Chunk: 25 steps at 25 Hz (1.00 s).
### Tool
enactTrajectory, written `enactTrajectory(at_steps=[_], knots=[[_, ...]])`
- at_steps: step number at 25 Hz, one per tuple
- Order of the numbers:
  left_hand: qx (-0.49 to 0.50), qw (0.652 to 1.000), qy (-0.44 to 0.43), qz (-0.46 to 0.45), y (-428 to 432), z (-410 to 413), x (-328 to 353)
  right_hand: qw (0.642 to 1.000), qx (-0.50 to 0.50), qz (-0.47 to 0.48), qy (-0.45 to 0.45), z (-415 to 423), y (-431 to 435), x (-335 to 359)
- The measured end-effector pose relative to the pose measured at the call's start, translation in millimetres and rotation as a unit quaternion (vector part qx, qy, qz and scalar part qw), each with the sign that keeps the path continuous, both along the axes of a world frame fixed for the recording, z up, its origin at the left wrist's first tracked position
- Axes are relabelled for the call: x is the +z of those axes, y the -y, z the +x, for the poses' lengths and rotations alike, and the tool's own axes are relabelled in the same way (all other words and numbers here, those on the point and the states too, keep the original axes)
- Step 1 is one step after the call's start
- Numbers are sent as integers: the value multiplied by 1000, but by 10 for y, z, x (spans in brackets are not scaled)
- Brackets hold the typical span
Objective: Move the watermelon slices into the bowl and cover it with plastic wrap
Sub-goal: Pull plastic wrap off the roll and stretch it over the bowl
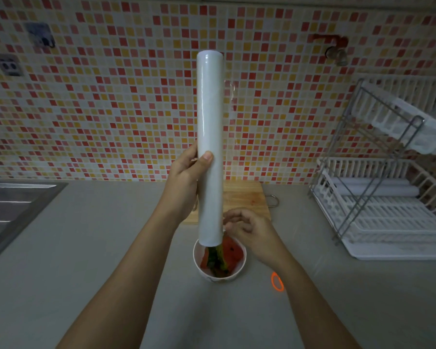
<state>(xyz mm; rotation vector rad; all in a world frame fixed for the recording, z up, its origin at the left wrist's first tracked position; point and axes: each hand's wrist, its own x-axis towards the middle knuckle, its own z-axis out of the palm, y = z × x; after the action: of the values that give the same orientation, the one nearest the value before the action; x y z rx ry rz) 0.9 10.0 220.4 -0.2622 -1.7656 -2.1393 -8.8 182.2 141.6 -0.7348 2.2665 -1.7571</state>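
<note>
Left hand (pixel 184 177) grips upright plastic wrap roll (pixel 210 109), end over bowl (pixel 196 260); right hand (pixel 252 230) curled beside, grip unclear

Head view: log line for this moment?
left hand: grips wrap roll upright | right hand: fingers at roll's lower end, hold unclear | watermelon slices: in uncovered bowl

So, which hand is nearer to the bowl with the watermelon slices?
Right. The right hand is just beyond the bowl's right rim; the left hand grips the plastic wrap roll higher up, farther from it.
</note>
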Motion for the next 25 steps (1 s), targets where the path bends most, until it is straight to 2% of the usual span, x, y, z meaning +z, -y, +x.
enactTrajectory(at_steps=[2,6,9,13,16,18,20,22,25], knots=[[-5,1000,7,9,16,-1,4,1000,10,0,-8,71,-3,-21],[-14,999,25,16,26,23,-8,999,-34,4,-37,127,-32,-136],[-21,999,43,19,20,62,-84,999,-20,-21,-15,186,-92,-199],[-25,995,94,11,-50,159,-289,986,-125,-112,-1,-59,94,15],[-25,993,114,-4,-130,222,-437,979,-175,-105,21,-260,395,218],[-22,991,130,-9,-159,235,-523,974,-205,-98,-17,-298,496,188],[5,985,170,0,-193,232,-603,967,-233,-81,-65,-341,507,58],[51,976,212,-9,-256,203,-702,966,-245,-58,-63,-370,495,-91],[128,949,269,-99,-362,178,-871,965,-258,-34,-29,-381,453,-263]])
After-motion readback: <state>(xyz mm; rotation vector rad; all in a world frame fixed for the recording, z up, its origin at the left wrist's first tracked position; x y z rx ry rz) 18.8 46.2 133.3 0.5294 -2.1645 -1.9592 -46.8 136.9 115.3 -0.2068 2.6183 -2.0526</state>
